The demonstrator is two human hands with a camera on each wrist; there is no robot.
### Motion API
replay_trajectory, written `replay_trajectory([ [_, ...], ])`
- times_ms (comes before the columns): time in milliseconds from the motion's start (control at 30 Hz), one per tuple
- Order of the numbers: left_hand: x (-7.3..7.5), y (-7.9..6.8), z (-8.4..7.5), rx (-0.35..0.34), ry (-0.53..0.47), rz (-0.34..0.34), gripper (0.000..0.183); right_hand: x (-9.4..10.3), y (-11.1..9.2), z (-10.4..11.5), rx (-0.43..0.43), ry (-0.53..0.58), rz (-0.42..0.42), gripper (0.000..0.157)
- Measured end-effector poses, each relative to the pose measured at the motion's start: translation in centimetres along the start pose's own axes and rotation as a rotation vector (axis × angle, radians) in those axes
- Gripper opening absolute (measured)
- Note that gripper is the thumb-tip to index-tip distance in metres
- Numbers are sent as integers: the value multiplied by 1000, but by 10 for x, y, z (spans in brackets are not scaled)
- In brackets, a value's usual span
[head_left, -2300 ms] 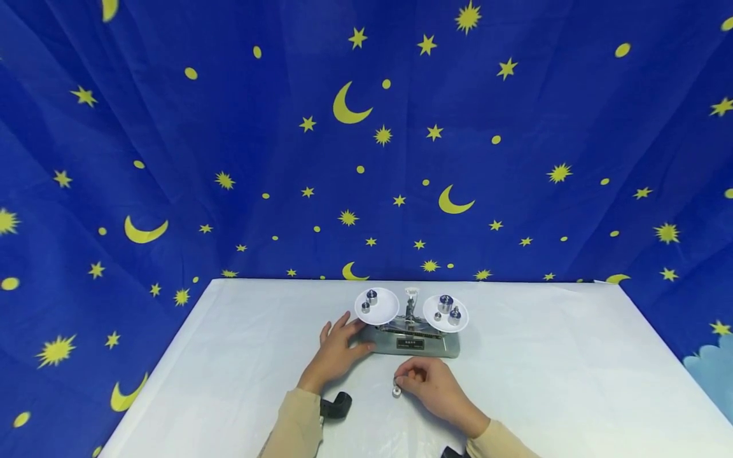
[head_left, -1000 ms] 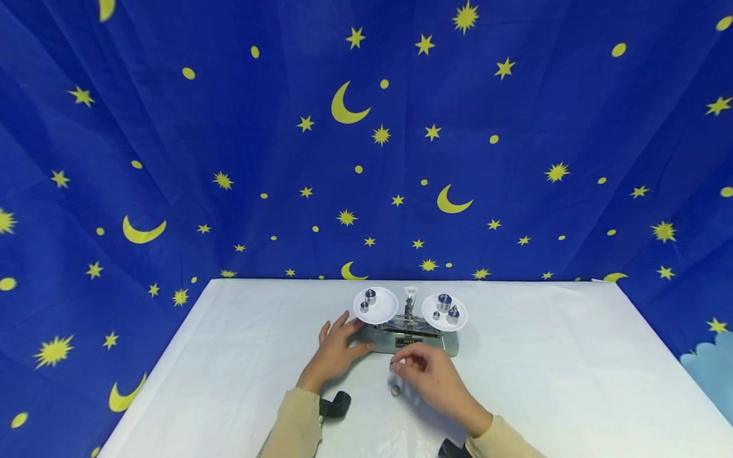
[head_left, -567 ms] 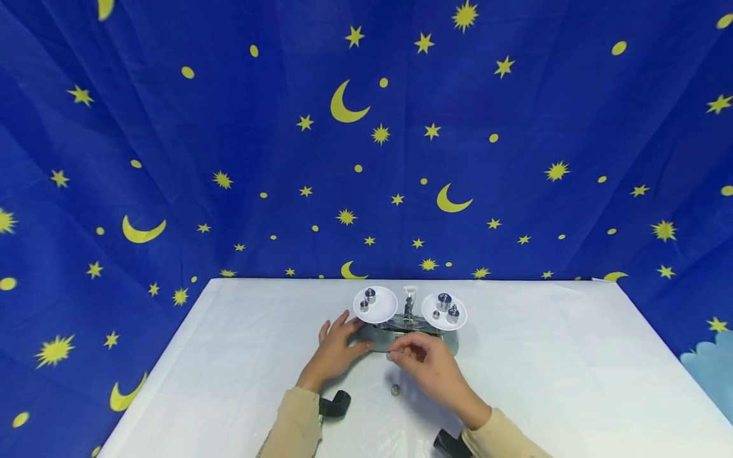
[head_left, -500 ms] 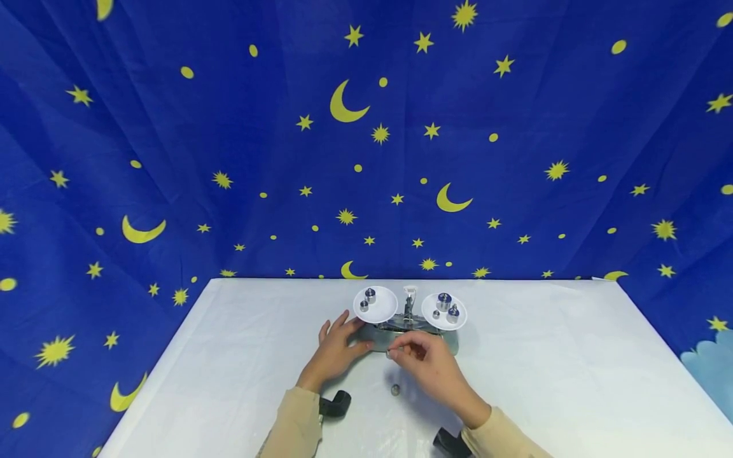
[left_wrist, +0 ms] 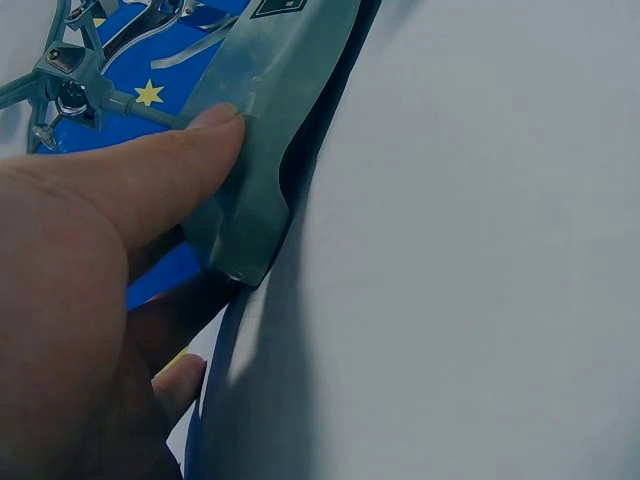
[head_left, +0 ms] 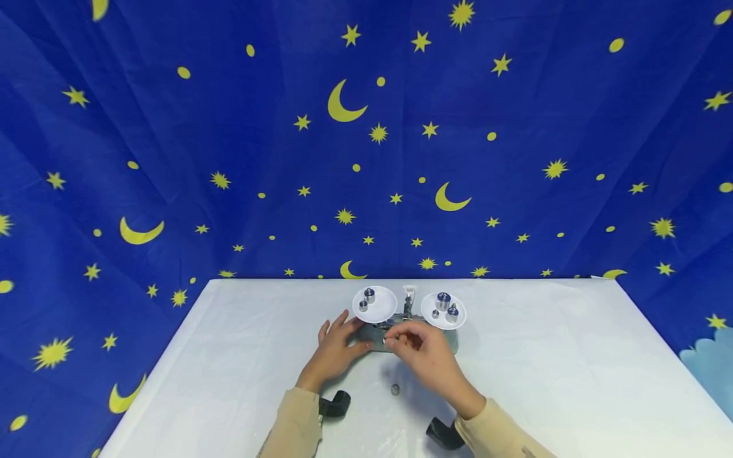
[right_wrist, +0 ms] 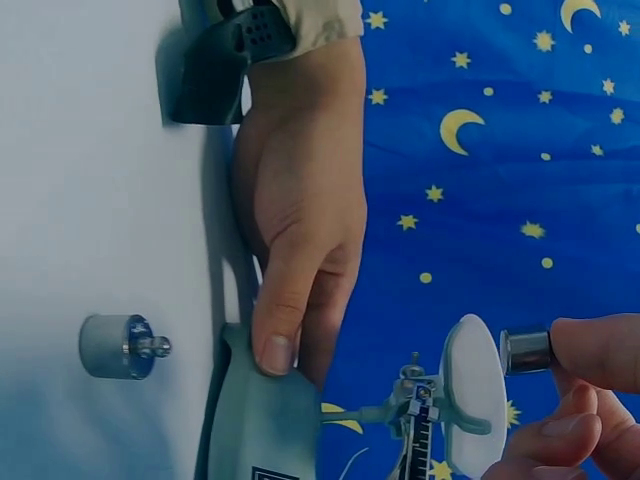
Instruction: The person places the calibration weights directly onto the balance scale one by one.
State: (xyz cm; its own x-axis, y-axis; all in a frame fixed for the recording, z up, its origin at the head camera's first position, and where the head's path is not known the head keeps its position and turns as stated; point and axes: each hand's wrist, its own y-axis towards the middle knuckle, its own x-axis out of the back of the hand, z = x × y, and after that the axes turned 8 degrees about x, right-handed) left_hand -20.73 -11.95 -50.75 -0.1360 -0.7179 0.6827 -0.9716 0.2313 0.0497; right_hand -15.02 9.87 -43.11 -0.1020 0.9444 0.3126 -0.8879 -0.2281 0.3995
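Observation:
A small balance scale (head_left: 449,344) with a grey-green base and two white pans stands on the table. My left hand (head_left: 334,355) grips the left end of its base, thumb (left_wrist: 185,160) on top and fingers around the end. My right hand (head_left: 429,361) pinches a small metal weight (right_wrist: 527,350) above the front of the base, near the left pan (head_left: 383,313). That pan bears two metal weights; the right pan (head_left: 428,305) bears three. Another knobbed weight (right_wrist: 115,347) stands on the table before the scale.
The white table (head_left: 572,369) ends at a blue cloth (head_left: 275,159) with yellow moons and stars, which hangs behind and at both sides. A black camera mount (head_left: 336,405) sits at the left wrist, another camera mount (head_left: 443,434) at the right.
My right hand has lifted one weight off the table and carried it forward and slightly left, over the base. One weight stays behind on the table. The left hand has kept its place.

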Motion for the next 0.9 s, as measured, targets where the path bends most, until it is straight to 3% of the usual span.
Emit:
replay_trajectory([
  [200, 0, 0, 0, -4, -3, -2, 57, -2, 6, 3, 22, -49, -21, 11],
  [900, 0, 0, 1, -19, -3, -7, 57, -11, 22, 8, 75, -50, -78, 12],
])
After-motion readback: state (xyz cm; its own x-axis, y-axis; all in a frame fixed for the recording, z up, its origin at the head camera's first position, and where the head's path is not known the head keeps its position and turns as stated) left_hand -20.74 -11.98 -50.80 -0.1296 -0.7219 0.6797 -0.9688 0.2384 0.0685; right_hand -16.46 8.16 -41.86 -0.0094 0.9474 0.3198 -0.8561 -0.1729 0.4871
